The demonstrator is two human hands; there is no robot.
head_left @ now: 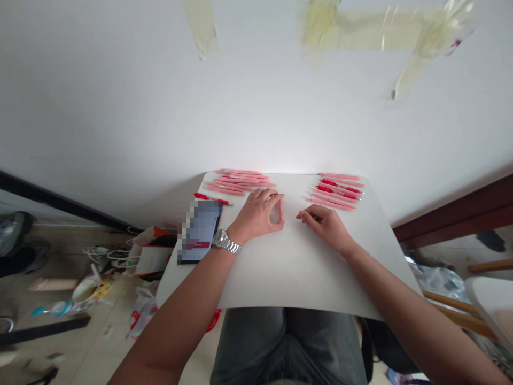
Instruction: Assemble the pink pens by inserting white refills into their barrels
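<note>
My left hand (259,215), with a watch on its wrist, is closed over the middle of the white table (280,278). Between its thumb and index finger a slim pink pen (281,209) is held by its two ends. To the right, my right hand (323,222) hovers low over the table, thumb and fingertips pinched together; whether anything small is between them is hidden. Beyond my left hand lies a loose pile of pink pens (236,181). Past my right hand, several pink pens (336,203) lie side by side, with two red pens (340,186) among them.
A tablet or phone (200,230), its screen blurred, lies at the table's left edge, with another red pen (212,199) just beyond it. The white wall (256,107) meets the table's far edge. On the floor at left are a bottle (60,308), bags and cables.
</note>
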